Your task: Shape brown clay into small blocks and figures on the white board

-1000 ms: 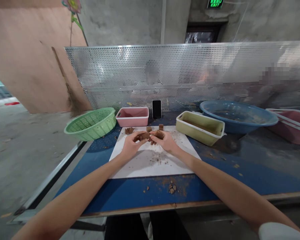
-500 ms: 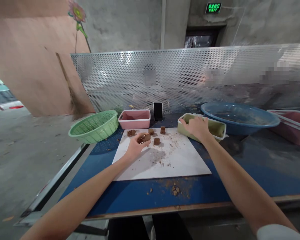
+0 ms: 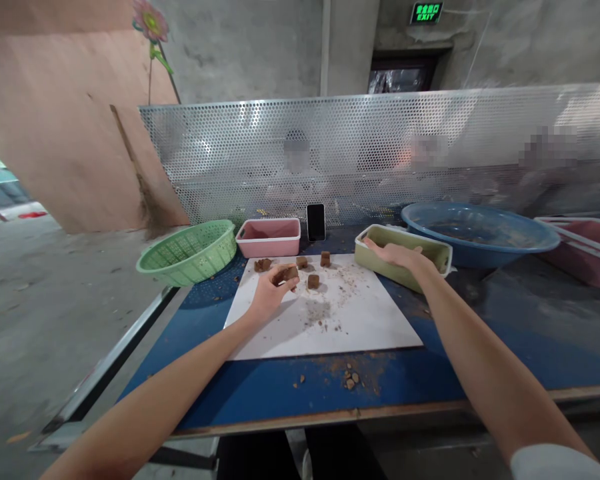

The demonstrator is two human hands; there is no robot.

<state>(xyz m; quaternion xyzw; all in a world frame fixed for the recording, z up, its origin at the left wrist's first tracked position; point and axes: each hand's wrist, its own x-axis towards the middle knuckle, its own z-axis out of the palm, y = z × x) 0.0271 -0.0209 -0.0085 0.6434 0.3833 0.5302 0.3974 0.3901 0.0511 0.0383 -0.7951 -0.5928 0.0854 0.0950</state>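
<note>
My left hand (image 3: 273, 292) is closed around a brown clay-like lump (image 3: 291, 273), held over the white board (image 3: 280, 333). Beside it are a brown cube (image 3: 313, 282) and two more small brown blocks, one (image 3: 301, 263) behind the held lump and one (image 3: 325, 259) farther right. A crumbly brown heap (image 3: 263, 265) lies at the board's back left. My right hand (image 3: 395, 255) is over the olive-green bin (image 3: 387, 272), fingers stretched toward its left end and thumb apart. Nothing shows in that hand; the bin's inside is partly hidden.
A green basket (image 3: 187, 257) and a pink bin (image 3: 269, 248) stand at the back left, with a phone (image 3: 316, 223) upright beside them. A blue basin (image 3: 480, 250) and another pink bin (image 3: 585, 257) are right. Crumbs (image 3: 351, 380) lie near the front edge; a perforated metal screen (image 3: 240, 160) rises behind.
My right hand has turned over above the green bin, from back-up with bent fingers to fingers stretched leftward. My left hand keeps the brown lump, nearly in place.
</note>
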